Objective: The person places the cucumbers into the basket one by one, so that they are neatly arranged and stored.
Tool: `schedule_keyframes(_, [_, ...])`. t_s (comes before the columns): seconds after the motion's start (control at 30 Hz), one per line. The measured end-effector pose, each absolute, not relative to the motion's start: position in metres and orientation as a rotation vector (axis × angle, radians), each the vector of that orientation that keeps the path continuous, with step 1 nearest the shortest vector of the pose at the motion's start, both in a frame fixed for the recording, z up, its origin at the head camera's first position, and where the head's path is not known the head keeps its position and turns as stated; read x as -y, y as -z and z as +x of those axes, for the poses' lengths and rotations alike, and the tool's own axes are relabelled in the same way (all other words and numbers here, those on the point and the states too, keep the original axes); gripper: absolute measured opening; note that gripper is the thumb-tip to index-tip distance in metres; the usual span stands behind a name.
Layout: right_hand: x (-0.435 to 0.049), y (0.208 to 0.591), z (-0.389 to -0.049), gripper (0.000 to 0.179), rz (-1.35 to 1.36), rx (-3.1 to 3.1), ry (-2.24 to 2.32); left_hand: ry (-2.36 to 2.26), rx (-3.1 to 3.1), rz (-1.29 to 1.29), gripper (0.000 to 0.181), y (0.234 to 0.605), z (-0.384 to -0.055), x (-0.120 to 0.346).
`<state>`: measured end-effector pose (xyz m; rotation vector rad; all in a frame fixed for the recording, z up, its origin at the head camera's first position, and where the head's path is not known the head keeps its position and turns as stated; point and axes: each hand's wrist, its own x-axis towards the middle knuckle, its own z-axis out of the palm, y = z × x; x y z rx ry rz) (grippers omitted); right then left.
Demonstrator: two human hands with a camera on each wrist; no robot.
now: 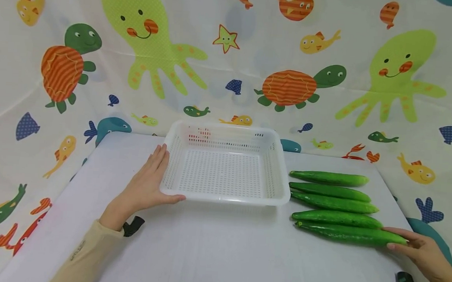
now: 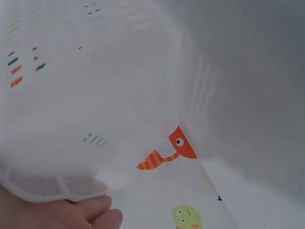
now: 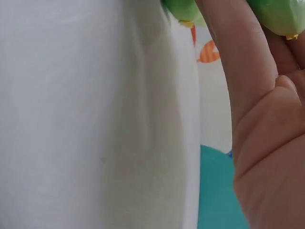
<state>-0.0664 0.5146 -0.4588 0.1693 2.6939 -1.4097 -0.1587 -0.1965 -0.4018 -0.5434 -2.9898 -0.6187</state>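
Note:
A white plastic basket (image 1: 222, 198) with perforated walls and floor stands at the table's middle, with nothing in it. My left hand (image 1: 149, 181) rests against its front left corner, fingers straight along the left side and thumb stretched out at the front rim. In the left wrist view, fingertips (image 2: 107, 217) show just under the basket's rim (image 2: 57, 196). Several green cucumbers lie in a row right of the basket, stem ends toward it. My right hand (image 1: 423, 250) pinches the right end of the nearest cucumber (image 1: 350, 234) between thumb and fingers.
Close behind the held one lies another cucumber (image 1: 335, 218), with the farthest cucumber (image 1: 328, 178) near the table's back edge. A white cloth covers the table (image 1: 219, 252). Behind it hangs a curtain (image 1: 203, 10) printed with sea animals.

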Motion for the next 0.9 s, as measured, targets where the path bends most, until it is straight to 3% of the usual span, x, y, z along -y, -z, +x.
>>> schedule_keyframes(0.3, [-0.501,0.438,-0.068,0.034,0.091,-2.715,1.618,0.719,2.992,-0.550,0.138,0.404,-0.159,0.198])
schedule_keyframes(0.9, [-0.440,0.348,-0.106,0.040,-0.038,-2.420,2.251,0.724,2.993,-0.545,0.138,0.404,-0.159,0.197])
